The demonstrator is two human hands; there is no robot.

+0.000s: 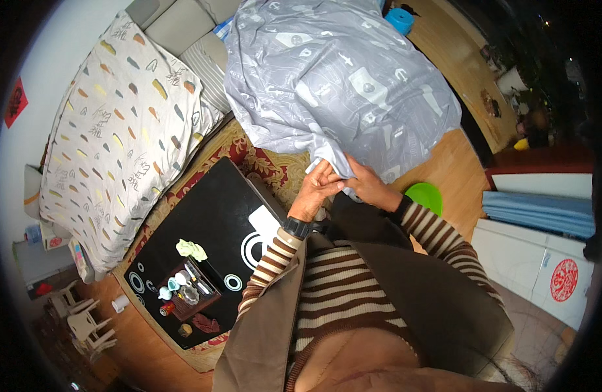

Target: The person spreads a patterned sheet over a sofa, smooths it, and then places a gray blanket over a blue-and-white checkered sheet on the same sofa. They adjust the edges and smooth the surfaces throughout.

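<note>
A grey printed sheet (325, 93) with pale anchor shapes spreads out before me, wrinkled, over something it hides. Its near edge gathers to a bunched fold between my two hands. My left hand (310, 196), with a dark band on the wrist, has its fingers at the pale underside of that fold. My right hand (369, 183) pinches the same fold from the other side, thumb and fingers on the cloth. The hands nearly touch each other, and the cloth partly covers some fingertips.
A black coffee table (207, 206) bears a tea tray (198, 306) with cups. A sofa under a patterned cover (119, 127) stands at left. A green basin (426, 197) sits on the floor by my right arm, near a white cabinet (511, 259) with folded blue cloth (536, 210).
</note>
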